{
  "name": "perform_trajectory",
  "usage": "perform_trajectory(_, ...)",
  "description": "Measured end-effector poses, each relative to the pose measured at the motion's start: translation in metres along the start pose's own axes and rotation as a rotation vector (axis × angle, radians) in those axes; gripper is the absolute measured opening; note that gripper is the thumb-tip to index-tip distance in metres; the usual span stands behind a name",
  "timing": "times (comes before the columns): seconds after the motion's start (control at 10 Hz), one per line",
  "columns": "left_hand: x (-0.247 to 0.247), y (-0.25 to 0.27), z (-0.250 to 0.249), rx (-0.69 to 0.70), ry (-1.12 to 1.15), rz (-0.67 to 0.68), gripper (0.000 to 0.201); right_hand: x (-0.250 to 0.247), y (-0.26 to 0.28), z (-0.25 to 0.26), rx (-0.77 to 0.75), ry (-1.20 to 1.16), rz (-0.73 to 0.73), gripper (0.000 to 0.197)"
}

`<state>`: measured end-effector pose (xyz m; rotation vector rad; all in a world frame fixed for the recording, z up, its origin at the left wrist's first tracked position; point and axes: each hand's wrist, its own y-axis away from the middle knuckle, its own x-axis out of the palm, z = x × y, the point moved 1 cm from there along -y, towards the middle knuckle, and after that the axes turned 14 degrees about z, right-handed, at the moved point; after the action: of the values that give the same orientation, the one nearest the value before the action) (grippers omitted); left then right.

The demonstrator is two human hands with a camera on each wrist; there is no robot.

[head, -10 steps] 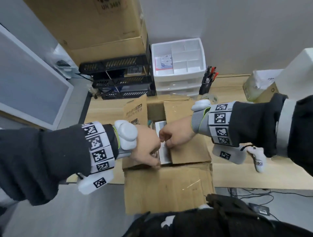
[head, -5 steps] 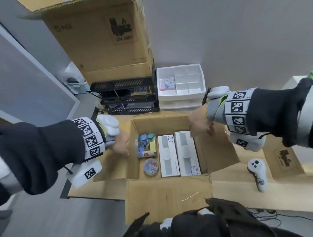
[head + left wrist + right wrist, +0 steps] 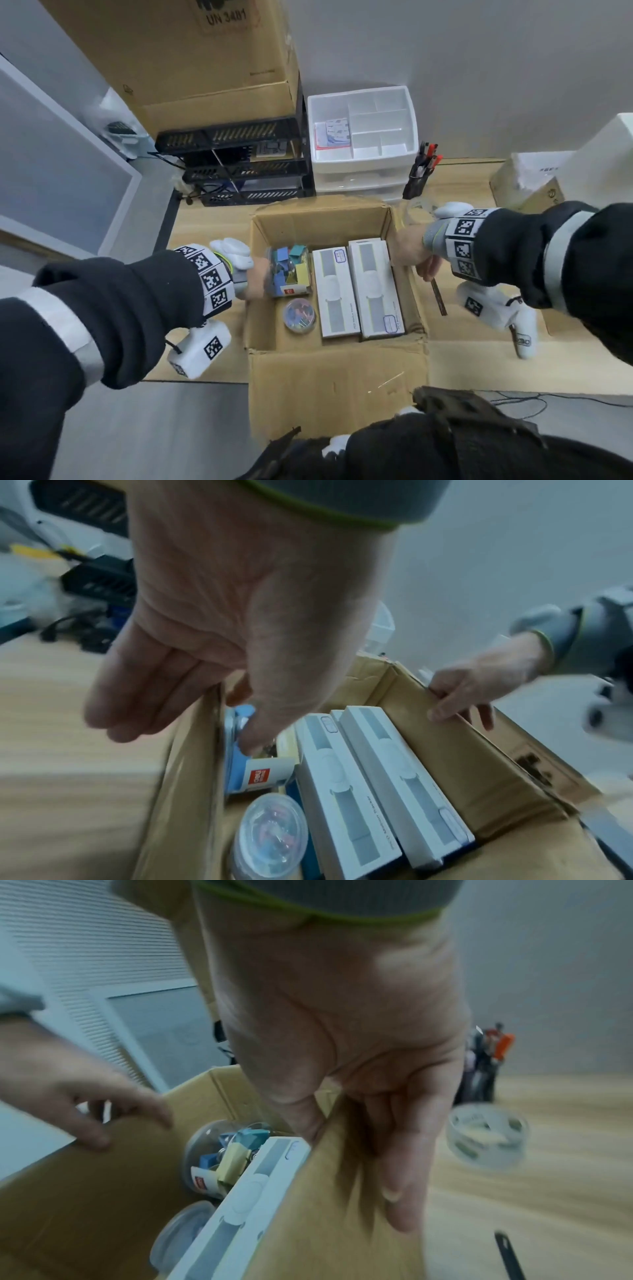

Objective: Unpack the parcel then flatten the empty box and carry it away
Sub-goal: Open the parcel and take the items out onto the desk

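Note:
The brown cardboard box (image 3: 337, 380) stands open at the desk's front edge with its flaps folded outward. Inside lie two long white cartons (image 3: 356, 291), a clear tub of coloured clips (image 3: 289, 270) and a small round clip container (image 3: 299, 316). My left hand (image 3: 256, 282) straddles the left wall. Its straight fingers (image 3: 137, 696) lie outside on the flap, and the thumb sits inside by the tub. My right hand (image 3: 411, 253) pinches the right wall, with the thumb inside and its fingers (image 3: 400, 1164) flat down the outside.
Behind the box are a white drawer organiser (image 3: 363, 137), black tray racks (image 3: 233, 164) under a large carton (image 3: 191, 51), and a pen cup (image 3: 419, 174). A tape roll (image 3: 488, 1139), a dark knife (image 3: 438, 299), a white controller (image 3: 522, 339) and another carton (image 3: 527, 188) lie to the right.
The hands were together on the closed top flaps. They have since pulled apart and folded the flaps out and down, exposing the contents. Each hand now sits at a side wall.

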<state>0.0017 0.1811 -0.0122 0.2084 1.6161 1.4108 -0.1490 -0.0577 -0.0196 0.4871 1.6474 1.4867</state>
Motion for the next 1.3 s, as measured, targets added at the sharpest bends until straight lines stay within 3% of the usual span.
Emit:
perform_trajectory(0.1, 0.005, -0.019, 0.008, -0.009, 0.080, 0.045, 0.032, 0.004, -0.011, -0.003, -0.098, -0.172, -0.044, 0.024)
perform_trajectory(0.3, 0.006, -0.024, 0.004, -0.013, 0.136, 0.111, 0.031, 0.001, -0.017, -0.014, -0.132, -0.164, -0.076, 0.022)
perform_trajectory(0.5, -0.002, -0.019, 0.004, -0.024, -0.029, 0.141, 0.029, 0.000, -0.011, -0.003, -0.030, -0.031, -0.014, 0.040)
perform_trajectory(0.6, -0.004, -0.027, 0.003, -0.010, -0.049, 0.121, 0.006, -0.007, 0.000, 0.002, 0.050, 0.044, -0.052, 0.052)
perform_trajectory(0.7, -0.015, -0.017, -0.016, -0.015, -0.101, 0.098, 0.038, -0.015, 0.024, 0.037, 0.006, 0.308, -0.065, 0.055)
perform_trajectory(0.8, -0.027, -0.025, -0.021, 0.061, -0.169, -0.026, 0.039, -0.020, 0.029, 0.076, -0.182, 0.324, -0.092, 0.045)
perform_trajectory(0.9, -0.025, -0.041, -0.025, 0.077, -0.220, 0.003, 0.015, -0.010, 0.017, 0.113, -0.365, 0.379, -0.146, 0.031)
perform_trajectory(1.1, -0.013, -0.055, -0.013, 0.101, -0.429, -0.110, 0.031, 0.025, -0.040, 0.158, -0.375, 0.508, -0.232, 0.064)
perform_trajectory(1.3, 0.009, -0.062, 0.003, 0.241, -0.536, -0.195, 0.029, 0.046, -0.079, 0.183, -0.284, 0.731, -0.374, 0.091)
